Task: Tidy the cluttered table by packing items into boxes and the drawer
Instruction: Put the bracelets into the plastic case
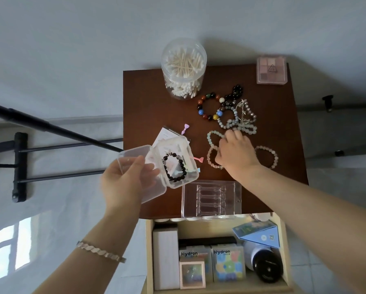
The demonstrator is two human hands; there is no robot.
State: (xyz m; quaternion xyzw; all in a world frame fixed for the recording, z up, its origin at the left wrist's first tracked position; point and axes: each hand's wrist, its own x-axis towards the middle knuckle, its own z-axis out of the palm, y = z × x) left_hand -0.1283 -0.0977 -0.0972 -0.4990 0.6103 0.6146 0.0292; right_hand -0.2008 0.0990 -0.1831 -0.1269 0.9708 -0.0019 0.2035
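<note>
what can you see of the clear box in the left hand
The box is small, clear plastic with rounded corners. Its hinged lid is swung open to the left. A black bead bracelet lies inside the deeper half. The left hand holds the box by the lid side, thumb on top and fingers beneath. It is tilted and seems lifted over the table's front left part. Cards under it show through its walls.

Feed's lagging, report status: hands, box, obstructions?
Left hand holds open clear box, black bracelet inside. Right hand on pink bracelet, grip unclear. Nothing between them.
</note>
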